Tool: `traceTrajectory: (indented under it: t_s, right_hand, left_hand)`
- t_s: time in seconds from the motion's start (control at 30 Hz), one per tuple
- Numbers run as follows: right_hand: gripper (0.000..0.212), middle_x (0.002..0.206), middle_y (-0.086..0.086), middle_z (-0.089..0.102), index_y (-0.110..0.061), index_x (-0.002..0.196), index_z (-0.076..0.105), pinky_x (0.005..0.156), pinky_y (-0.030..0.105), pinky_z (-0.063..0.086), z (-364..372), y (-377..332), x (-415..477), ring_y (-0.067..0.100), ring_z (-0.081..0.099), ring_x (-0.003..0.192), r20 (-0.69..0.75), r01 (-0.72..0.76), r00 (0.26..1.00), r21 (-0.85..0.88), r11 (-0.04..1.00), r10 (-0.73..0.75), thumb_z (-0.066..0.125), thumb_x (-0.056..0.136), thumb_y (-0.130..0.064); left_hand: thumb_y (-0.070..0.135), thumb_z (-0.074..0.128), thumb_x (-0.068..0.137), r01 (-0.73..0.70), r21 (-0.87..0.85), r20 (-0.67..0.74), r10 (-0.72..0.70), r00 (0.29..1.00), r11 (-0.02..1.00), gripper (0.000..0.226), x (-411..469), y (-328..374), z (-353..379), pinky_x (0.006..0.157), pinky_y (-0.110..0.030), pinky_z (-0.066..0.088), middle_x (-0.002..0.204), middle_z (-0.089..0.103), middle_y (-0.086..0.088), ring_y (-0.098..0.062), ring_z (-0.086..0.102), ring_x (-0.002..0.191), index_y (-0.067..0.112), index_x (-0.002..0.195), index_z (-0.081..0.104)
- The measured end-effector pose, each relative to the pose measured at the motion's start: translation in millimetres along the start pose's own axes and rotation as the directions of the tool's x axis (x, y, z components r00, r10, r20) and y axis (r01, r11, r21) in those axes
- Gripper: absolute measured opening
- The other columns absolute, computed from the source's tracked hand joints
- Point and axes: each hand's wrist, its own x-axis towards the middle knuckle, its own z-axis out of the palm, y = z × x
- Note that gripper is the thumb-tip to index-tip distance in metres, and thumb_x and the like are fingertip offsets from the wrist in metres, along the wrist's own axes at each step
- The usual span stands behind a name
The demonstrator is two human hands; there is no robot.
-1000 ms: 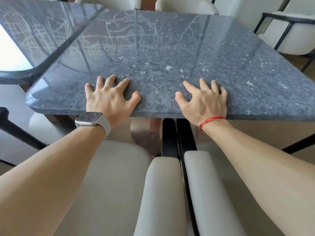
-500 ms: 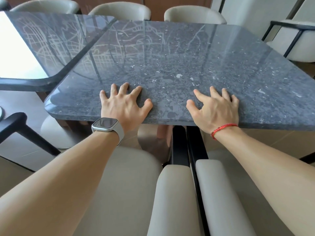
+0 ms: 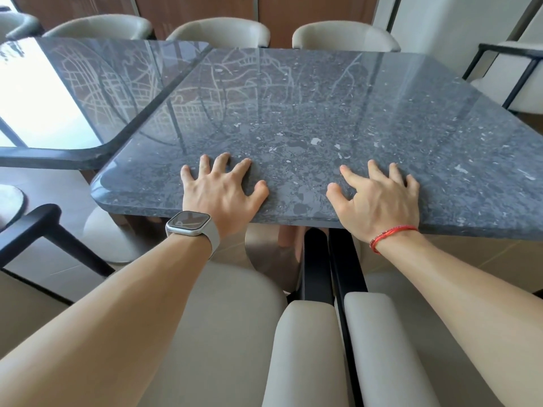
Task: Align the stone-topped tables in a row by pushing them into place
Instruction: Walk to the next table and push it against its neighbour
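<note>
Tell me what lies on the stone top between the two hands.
Nothing: in the head view the stone top is bare between the left hand and right hand, both flat on its near edge.

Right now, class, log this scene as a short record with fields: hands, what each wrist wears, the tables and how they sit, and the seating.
left hand: left hand flat, fingers spread, on near edge of the grey stone table
right hand: right hand flat on the same edge
left wrist: smartwatch
right wrist: red string bracelet
neighbouring table: second stone table at left, near edges not level
seating: cream chairs along far side
</note>
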Motion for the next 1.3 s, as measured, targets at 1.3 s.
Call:
traceTrajectory:
  t_s: [1.3]
  right_hand:
    - [0.066, 0.149, 0.013, 0.052, -0.043, 0.135, 0.06, 0.117, 0.061, 0.019, 6.6, -3.4, 20.5, 0.043, 0.036, 0.14, -0.009, -0.017, 1.0, 0.039, 0.999, 0.018, 0.025, 0.084, -0.069]
  left_hand:
    - [0.069, 0.018, 0.086, -0.013, 0.016, 0.022, 0.012, 1.0, 1.0, 0.075, 20.4, 0.2, 5.6, 0.116, -0.058, 0.025, 0.152, 0.051, 0.0, -0.029, 0.041, 0.142, 0.037, 0.143, 0.055]
